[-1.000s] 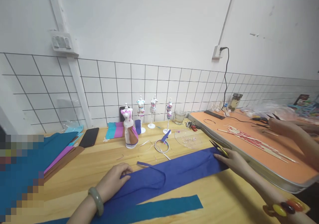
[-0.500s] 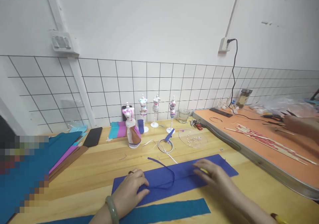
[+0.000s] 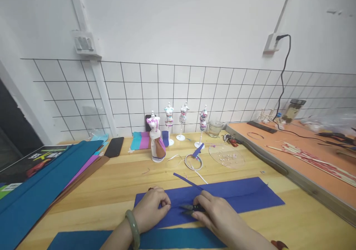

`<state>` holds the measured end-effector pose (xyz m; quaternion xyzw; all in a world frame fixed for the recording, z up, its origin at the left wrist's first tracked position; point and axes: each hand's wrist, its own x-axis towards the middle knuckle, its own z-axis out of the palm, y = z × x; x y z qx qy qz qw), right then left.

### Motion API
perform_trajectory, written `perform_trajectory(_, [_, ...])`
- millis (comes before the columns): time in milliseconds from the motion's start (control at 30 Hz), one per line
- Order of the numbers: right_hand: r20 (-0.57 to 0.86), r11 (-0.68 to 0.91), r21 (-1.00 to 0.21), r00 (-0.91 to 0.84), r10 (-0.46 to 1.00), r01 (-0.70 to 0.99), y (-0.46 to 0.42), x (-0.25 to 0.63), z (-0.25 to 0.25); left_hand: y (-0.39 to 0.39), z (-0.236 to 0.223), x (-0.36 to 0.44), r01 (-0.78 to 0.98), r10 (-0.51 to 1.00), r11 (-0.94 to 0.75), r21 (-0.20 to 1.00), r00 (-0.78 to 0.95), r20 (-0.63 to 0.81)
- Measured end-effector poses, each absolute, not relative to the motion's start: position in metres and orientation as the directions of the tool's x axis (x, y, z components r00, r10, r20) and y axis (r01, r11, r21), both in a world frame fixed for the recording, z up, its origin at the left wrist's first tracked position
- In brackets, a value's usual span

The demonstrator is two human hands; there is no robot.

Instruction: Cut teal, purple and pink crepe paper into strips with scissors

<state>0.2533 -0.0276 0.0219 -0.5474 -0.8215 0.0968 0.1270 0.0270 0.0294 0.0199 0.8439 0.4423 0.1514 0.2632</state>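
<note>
A long piece of blue-violet cloth [image 3: 244,194] lies on the wooden table in front of me. A narrow strip [image 3: 186,180] of the same colour lies over it and runs behind my right hand. My left hand [image 3: 152,209], wearing a bangle, rests on the cloth's left part with thumb and forefinger pinched at the blue strip. In my right hand [image 3: 217,215] is a pair of thread snips [image 3: 188,207]; the dark blades stand apart and point toward my left fingertips. Below both hands lies a teal cloth strip [image 3: 172,238].
Several small mannequins [image 3: 183,118] stand at the back, one dressed [image 3: 157,142]. Behind the cloth lie a tape roll [image 3: 194,162] and a clear disc with beads [image 3: 226,156]. Folded cloths [image 3: 63,176] and a phone [image 3: 114,147] are left; an orange board [image 3: 278,142] is right.
My right hand has moved left across the cloth, bringing the snips close to my left hand. My left fingers have closed into a pinch. The view has turned slightly left.
</note>
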Motion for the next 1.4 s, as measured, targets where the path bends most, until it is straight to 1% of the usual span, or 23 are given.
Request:
perform_trajectory(133, [0.095, 0.385, -0.235, -0.373, 0.923, 0.893, -0.021, 0.255, 0.019, 0.030, 0.019, 0.027, 0.657, 0.825, -0.473, 0.588, 0.564, 0.035])
perform_trajectory(300, [0.096, 0.391, -0.214, -0.379, 0.920, 0.895, -0.018, 0.251, 0.018, 0.031, 0.018, 0.025, 0.635, 0.813, -0.487, 0.600, 0.581, 0.044])
perform_trajectory(567, [0.115, 0.434, -0.274, -0.418, 0.901, 0.858, -0.012, 0.239, 0.019, 0.031, 0.019, 0.021, 0.623, 0.791, -0.510, 0.593, 0.610, 0.039])
perform_trajectory(867, [0.100, 0.461, -0.345, -0.456, 0.884, 0.818, -0.003, 0.228, 0.018, 0.037, 0.023, 0.004, 0.661, 0.789, -0.502, 0.558, 0.614, -0.018])
perform_trajectory(1167, [0.079, 0.472, -0.418, -0.487, 0.870, 0.776, 0.001, 0.227, 0.018, 0.043, 0.020, 0.002, 0.627, 0.762, -0.503, 0.595, 0.646, -0.037])
perform_trajectory(1400, [0.082, 0.504, -0.401, -0.518, 0.852, 0.765, 0.003, 0.221, 0.015, 0.044, 0.017, -0.001, 0.619, 0.765, -0.455, 0.640, 0.640, -0.077])
